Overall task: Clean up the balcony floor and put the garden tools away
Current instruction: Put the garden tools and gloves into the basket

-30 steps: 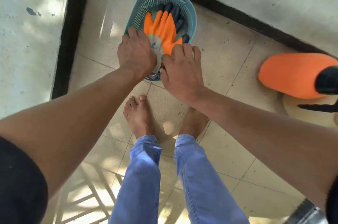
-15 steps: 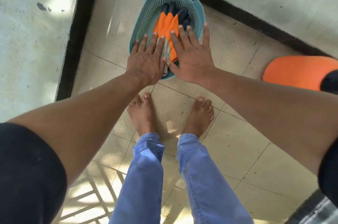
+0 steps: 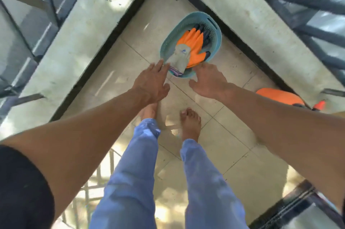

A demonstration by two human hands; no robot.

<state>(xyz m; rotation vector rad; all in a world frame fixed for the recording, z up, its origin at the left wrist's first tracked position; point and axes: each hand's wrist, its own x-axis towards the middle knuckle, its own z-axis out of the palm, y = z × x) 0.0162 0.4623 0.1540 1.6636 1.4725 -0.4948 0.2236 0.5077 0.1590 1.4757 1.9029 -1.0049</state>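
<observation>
Both hands empty, fingers spread and loose: left hand [image 3: 151, 81] with fingertips at the near-left rim of the basket [image 3: 217, 29], touching or just short of it, blur hiding which; right hand [image 3: 207, 79] just beside the near rim, palm down, gripping nothing. Basket on the floor [image 3: 233, 150] close to the far corner, beside the dark skirting under the right-hand ledge [image 3: 242, 4]. Inside: gloves [image 3: 192, 42], orange with dark fingertips pointing toward the far rim and a grey cuff lying over the near rim; something purple just under the cuff, too small to name. No other tools visible in the basket. Step in hand, at a guess: gloves stowed, storing of gear near its end. An orange object [image 3: 276, 96] by the right-hand ledge, partly hidden behind the right forearm, nature unclear, likely next to deal with. Next move, probably: either a tuck of the cuff fully inside or a two-handed lift by the rim, calling for an even hold on both sides so nothing tips out. Bare feet close by, worth minding.
</observation>
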